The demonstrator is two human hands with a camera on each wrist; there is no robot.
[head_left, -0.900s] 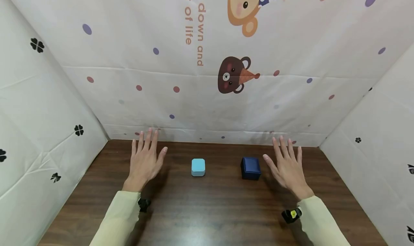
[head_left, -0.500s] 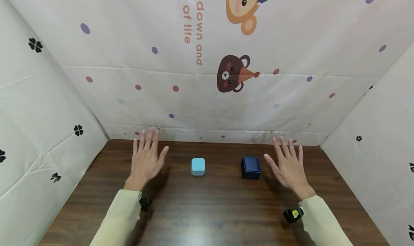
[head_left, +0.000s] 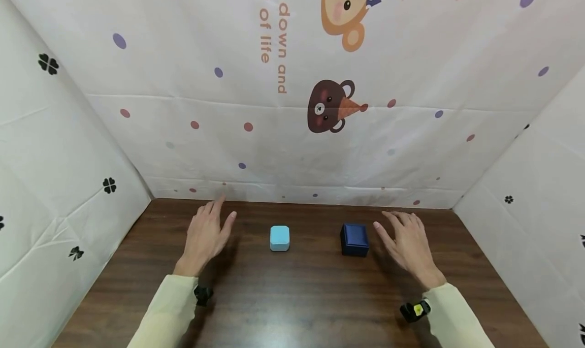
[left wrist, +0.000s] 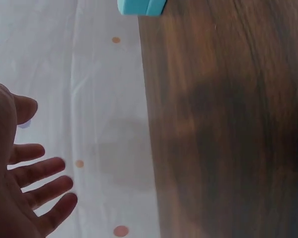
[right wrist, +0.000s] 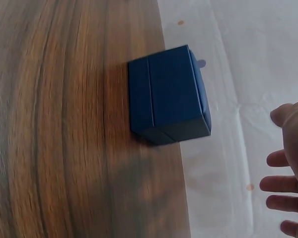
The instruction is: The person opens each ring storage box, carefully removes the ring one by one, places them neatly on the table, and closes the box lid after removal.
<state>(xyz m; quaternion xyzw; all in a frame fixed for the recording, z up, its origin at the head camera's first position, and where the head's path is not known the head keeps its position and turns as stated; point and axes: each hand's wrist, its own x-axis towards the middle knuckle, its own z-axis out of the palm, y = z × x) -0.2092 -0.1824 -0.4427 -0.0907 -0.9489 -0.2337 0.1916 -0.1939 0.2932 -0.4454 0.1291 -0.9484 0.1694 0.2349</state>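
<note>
A light blue box (head_left: 280, 238) with rounded corners stands on the wooden table, left of a dark blue box (head_left: 354, 239) with squarer edges. My left hand (head_left: 204, 236) hovers to the left of the light blue box, apart from it, fingers loosely bent and thumb spread. To the right of the dark blue box is my right hand (head_left: 408, 244), its thumb near the box without touching it. Seams run around both boxes, seen on the light blue box (left wrist: 141, 6) in the left wrist view and on the dark blue box (right wrist: 171, 94) in the right wrist view. Neither hand holds anything.
The dark wooden table (head_left: 274, 297) ends at a white printed cloth (head_left: 274, 150) behind the boxes. White cloth walls (head_left: 55, 185) with clover prints close off both sides. A black wrist camera (head_left: 415, 311) sits at each sleeve.
Fingers of both hands, straight and spread before, have bent downward and drawn back from the rear cloth. Both boxes have stayed in place.
</note>
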